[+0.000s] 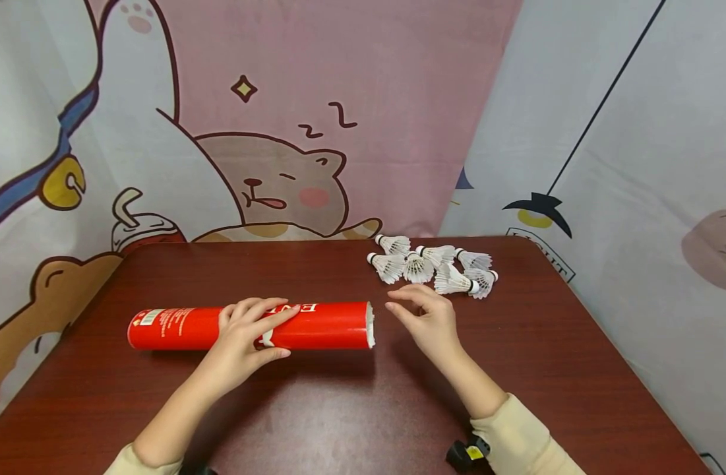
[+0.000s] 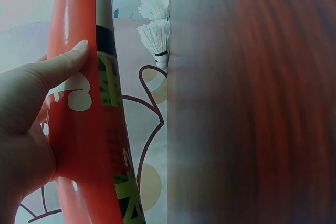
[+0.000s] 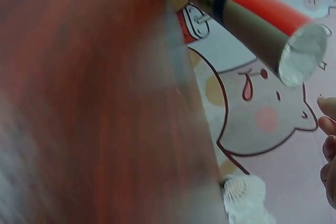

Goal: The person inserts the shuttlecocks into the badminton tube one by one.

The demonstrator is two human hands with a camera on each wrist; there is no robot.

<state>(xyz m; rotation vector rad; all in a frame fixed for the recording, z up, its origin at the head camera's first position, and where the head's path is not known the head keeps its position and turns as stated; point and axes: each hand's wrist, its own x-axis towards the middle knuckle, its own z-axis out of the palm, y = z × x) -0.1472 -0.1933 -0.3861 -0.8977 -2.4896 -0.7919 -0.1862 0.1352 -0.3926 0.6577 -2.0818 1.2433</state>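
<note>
My left hand [image 1: 241, 340] grips a long red tube [image 1: 335, 326] around its middle, fingers over the top and thumb along the near side. The tube lies level over the table, its ragged white-edged end pointing right. In the left wrist view the thumb presses on the red wall of the tube [image 2: 79, 135]. Just right of that end, my right hand [image 1: 430, 326] hovers with thumb and forefinger apart and nothing between them. The right wrist view shows a pale, wrinkled surface at the mouth of the tube [image 3: 303, 56], with the right fingers [image 3: 329, 174] at the image edge.
Several white feather shuttlecocks [image 1: 419, 267] lie in a loose group at the back right of the dark red-brown table [image 1: 315, 409]. A cartoon-printed cloth [image 1: 410, 99] hangs behind the table. A small black device [image 1: 466, 455] sits by the right sleeve.
</note>
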